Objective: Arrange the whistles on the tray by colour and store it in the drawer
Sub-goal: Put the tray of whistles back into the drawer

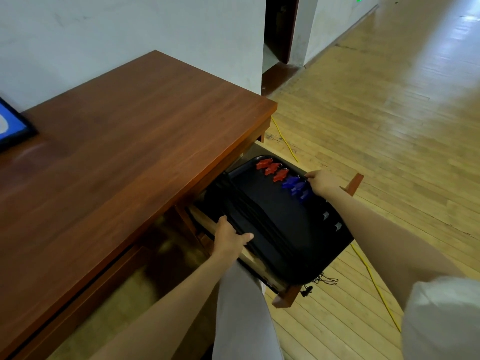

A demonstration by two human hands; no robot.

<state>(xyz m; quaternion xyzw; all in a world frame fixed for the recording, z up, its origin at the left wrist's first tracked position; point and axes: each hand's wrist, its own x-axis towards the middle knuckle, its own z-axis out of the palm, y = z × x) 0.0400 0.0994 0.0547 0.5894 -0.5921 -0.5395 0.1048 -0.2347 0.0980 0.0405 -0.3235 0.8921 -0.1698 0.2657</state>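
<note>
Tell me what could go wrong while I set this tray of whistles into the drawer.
1. The red whistles and blue whistles lie loose near the tray rim; a tilt may slide them together.
2. Black cords dangle past the drawer front and may get pinched on closing.
3. The left hand grips the tray beside the drawer wall and could get squeezed.
</note>
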